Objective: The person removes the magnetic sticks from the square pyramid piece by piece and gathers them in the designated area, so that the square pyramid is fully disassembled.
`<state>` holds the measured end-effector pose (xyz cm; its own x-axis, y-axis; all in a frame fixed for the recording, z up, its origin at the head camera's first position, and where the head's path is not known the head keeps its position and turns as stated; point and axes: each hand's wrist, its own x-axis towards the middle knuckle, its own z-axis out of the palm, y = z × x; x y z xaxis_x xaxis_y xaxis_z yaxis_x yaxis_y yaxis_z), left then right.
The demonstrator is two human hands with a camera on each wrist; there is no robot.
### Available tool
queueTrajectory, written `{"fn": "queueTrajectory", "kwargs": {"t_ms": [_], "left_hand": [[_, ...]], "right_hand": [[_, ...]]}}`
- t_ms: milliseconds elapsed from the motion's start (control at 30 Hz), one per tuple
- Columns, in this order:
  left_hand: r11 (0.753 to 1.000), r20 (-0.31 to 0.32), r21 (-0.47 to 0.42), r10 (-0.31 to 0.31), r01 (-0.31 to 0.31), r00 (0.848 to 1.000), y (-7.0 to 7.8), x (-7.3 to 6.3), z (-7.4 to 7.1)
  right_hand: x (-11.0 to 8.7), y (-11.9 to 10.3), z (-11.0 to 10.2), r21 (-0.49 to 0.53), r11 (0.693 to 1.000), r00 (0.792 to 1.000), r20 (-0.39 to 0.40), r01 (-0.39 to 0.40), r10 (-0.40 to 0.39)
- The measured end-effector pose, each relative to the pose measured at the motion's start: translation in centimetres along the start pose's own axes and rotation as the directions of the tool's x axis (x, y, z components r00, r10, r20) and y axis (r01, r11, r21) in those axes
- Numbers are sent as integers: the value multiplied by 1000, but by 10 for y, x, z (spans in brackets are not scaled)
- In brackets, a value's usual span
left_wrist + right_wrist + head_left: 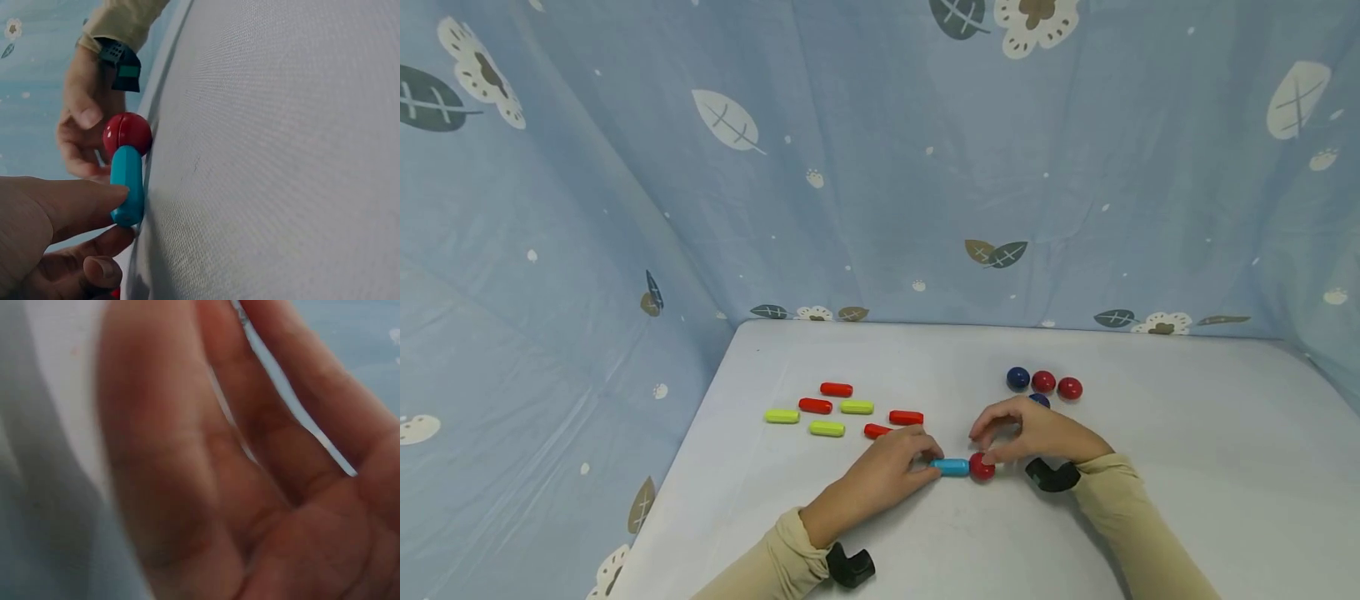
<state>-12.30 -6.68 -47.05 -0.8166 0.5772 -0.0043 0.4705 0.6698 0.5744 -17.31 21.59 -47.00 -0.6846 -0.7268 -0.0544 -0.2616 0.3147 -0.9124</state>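
Observation:
My left hand [887, 471] pinches a light blue rod [953, 467] between thumb and fingertips, low over the white table. At the rod's far end sits a shiny red ball [982, 467], touching it end-on. The left wrist view shows the same blue rod [127, 184] and red ball [127, 134] in line. Beside the ball, my right hand [1037, 429] has its fingers loosely bent and spread, with no grip on the ball visible. Only blurred fingers [156, 437] and palm fill the right wrist view, with nothing seen between them.
Several red rods [837, 389] and yellow-green rods [827, 428] lie at the left of the table [1210, 467]. Behind the right hand are dark blue balls [1018, 378] and red balls [1070, 388]. A blue patterned curtain [880, 167] hangs around the table's back and left.

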Motion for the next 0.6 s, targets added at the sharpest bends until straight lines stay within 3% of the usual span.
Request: {"fn": "queueTrajectory", "kwargs": {"t_ms": [200, 600], "left_hand": [[1000, -13, -9, 1, -1, 1000, 0, 1, -1], [999, -10, -29, -30, 30, 999, 2, 1, -1]], "right_hand": [[3, 5, 7, 72, 996, 993, 116, -43, 35], [8, 7, 14, 36, 999, 996, 90, -5, 2]]}}
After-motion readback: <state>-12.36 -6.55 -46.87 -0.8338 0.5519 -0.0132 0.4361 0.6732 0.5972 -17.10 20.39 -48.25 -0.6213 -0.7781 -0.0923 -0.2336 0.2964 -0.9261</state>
